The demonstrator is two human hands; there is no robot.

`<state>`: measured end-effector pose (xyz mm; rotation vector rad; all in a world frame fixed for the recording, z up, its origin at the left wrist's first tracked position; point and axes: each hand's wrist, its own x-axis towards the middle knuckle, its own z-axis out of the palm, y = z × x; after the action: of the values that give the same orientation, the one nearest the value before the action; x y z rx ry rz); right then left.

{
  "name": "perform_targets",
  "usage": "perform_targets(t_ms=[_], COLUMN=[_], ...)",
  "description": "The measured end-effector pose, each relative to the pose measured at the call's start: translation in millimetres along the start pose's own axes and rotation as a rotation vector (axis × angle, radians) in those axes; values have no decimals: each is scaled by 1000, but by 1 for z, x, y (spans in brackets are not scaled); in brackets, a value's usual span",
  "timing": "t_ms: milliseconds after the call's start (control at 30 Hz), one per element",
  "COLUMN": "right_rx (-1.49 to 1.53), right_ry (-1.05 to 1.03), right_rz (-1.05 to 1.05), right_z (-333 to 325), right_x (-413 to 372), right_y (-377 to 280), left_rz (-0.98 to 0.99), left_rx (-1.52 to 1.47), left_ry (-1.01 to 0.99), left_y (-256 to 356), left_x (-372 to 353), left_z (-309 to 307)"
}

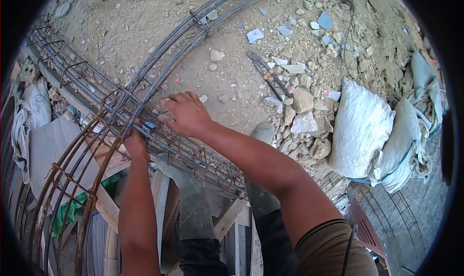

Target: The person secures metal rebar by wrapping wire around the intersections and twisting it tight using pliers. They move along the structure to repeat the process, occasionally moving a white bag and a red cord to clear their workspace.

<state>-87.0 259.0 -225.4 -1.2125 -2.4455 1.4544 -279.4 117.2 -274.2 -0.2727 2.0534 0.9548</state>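
Two long rebar cages cross near the middle left, one curved cage [164, 58] running from top to lower left, the other [79, 75] slanting down to the right. At the crossing, my left hand [137, 144] is closed round a bar, its fingertips partly hidden by the steel. My right hand [187, 115] hovers just right of the crossing, above the slanting cage, with its fingers apart and bent and nothing seen in them. Thin ties and stirrups join the bars around both hands.
Pliers-like cutters with orange bands [268, 74] lie on the rubble. White sacks [362, 128] stand at the right, near broken stones [303, 101]. Below the cages are wooden planks [107, 207], a green cloth [72, 210] and my legs. Another rebar cage lies at lower right.
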Motion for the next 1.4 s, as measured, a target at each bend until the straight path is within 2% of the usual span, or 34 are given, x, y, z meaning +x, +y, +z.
perform_targets(t_ms=[67,133,167,233,300,433,500,533,600,667,700,733,800,833,900,967,1033,1100,1133,1200,1233,1300,1333,1400], right_rx=[-249,-664,-760,-708,-673,-609,-426,-255,33,169,68,-32,-228,-307,-392,-516,-531,-547,-559,-578,-582,-585,-555,-521], right_ry=[240,305,229,55,18,46,76,188,-67,-290,-480,-395,-539,-587,-644,-796,-845,-886,-878,-869,-833,-793,-759,-728], right_rz=[260,440,527,713,729,658,709,534,657,469,513,181,24,-11,-39,-59,-73,-82,-70,-55,-62,-69,-58,-51], right_z=[-56,-97,-114,-128,-130,-136,-139,-137,-140,-117,-109,-81,-69,-63,-53,-45,-39,-36,-34,-32,-30,-28,-28,-21], right_x=[-32,-73,-89,-99,-93,-85,-85,-89,-93,-87,-69,-62,-10,14,45,64,67,69,68,64,58,49,45,38], right_y=[60,137,157,178,188,198,198,180,117,80,59,73,54,46,35,25,17,12,11,12,13,15,15,17], left_rz=[-43,-75,-22,32,40,96,103,107,98,126,161,162,180,180,429,379,324,454,452,614,608,626,628,786], left_rx=[-9,53,35,60,75,57,51,74,142,118,97,86,151,149,224,248,265,315,308,832,828,1136,1136,1258], left_ry=[-4,33,70,106,71,70,73,73,71,55,37,39,49,53,14,9,9,32,34,66,66,35,35,93], left_y=[-2,5,3,9,12,8,7,9,9,8,9,10,5,-10,-58,-60,-66,-65,-63,-56,-52,-43,-39,-39], left_x=[0,-3,-5,-12,-17,-14,-13,-13,-15,-17,-16,-14,-11,6,47,49,49,48,46,38,32,27,24,20], left_z=[10,2,6,5,7,8,7,7,5,5,7,8,4,-2,-14,-15,-16,-12,-12,-11,-11,-11,-11,-13])
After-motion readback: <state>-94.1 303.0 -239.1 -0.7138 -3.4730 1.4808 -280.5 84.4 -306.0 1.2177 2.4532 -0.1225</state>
